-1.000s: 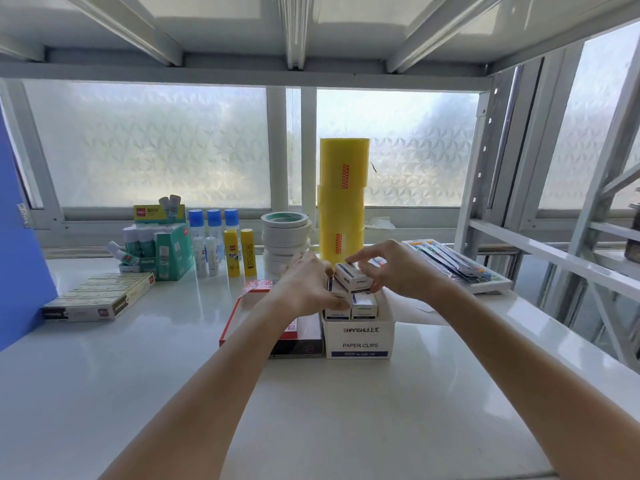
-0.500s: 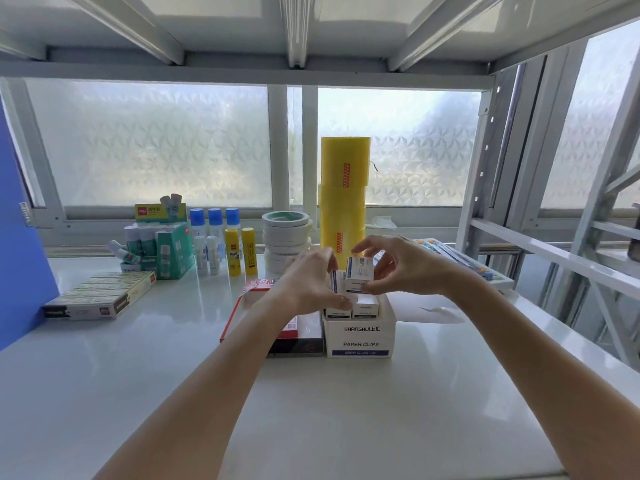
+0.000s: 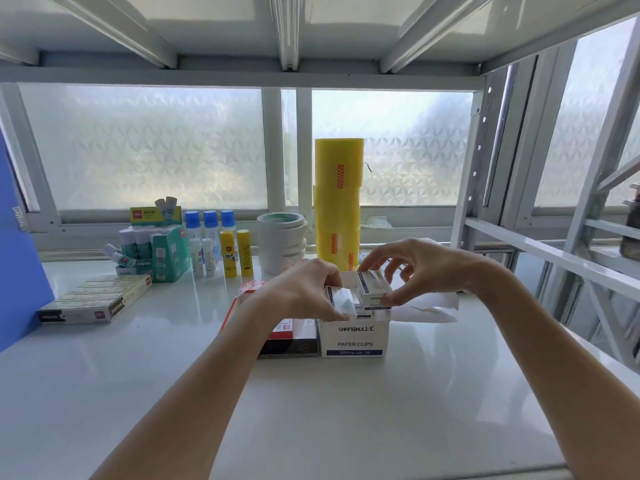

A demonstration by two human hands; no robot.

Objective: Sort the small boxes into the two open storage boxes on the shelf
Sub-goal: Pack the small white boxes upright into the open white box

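A white open storage box (image 3: 353,339) printed "PAPER CLIPS" stands mid-shelf. Left of it lies a flat red and black open box (image 3: 292,342), largely hidden by my left forearm. My right hand (image 3: 420,268) pinches a small white and blue box (image 3: 373,289) just above the white storage box. My left hand (image 3: 304,292) grips another small white box (image 3: 343,301), tilted on its side, at the storage box's left rim. More small boxes sit inside the storage box below my fingers.
A tall yellow tape stack (image 3: 337,202) and white tape rolls (image 3: 282,240) stand behind. Glue sticks and bottles (image 3: 207,242) and a green carton (image 3: 166,252) are back left. A flat beige box (image 3: 95,299) lies left. Torn white wrapping (image 3: 429,308) lies right, by shelf uprights (image 3: 481,161).
My right hand lifted a small box off the pile in the storage box, turned it and brought it back down. My left hand has tilted a second small box up at the left rim.
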